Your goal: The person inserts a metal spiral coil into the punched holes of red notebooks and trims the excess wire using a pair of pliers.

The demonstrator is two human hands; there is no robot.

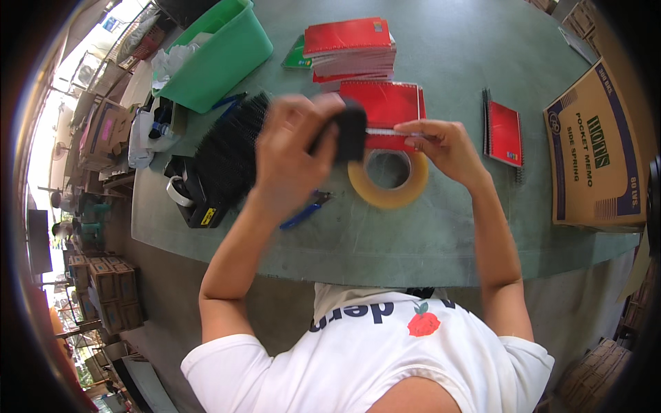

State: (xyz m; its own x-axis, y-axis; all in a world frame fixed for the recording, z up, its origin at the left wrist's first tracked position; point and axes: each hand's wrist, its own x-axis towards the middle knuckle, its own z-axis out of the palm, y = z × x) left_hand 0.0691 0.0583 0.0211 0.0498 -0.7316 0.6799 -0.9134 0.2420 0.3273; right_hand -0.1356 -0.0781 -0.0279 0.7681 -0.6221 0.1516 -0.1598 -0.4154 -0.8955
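Observation:
My left hand [289, 144], blurred by motion, is closed around a dark, block-like object [354, 131] whose kind I cannot make out. Opposite it, my right hand [447, 148] pinches the edge of a red notebook [389, 141] between thumb and fingers. Just beyond lies another red notebook [382, 103] with a row of holes along its edge. A wide roll of clear yellowish tape [392, 197] rests on the table below the hands. Blue-handled pliers [299, 215] lie beside my left forearm, and a pile of black spiral coils [224, 151] spreads to the left.
Stacked red notebooks [348, 41] stand at the back, with a green one [297, 55] beside them. A green bin [227, 58] is at far left, above a black tape dispenser [200, 199]. On the right are a spiral-bound red notebook [506, 131] and a cardboard box [595, 148].

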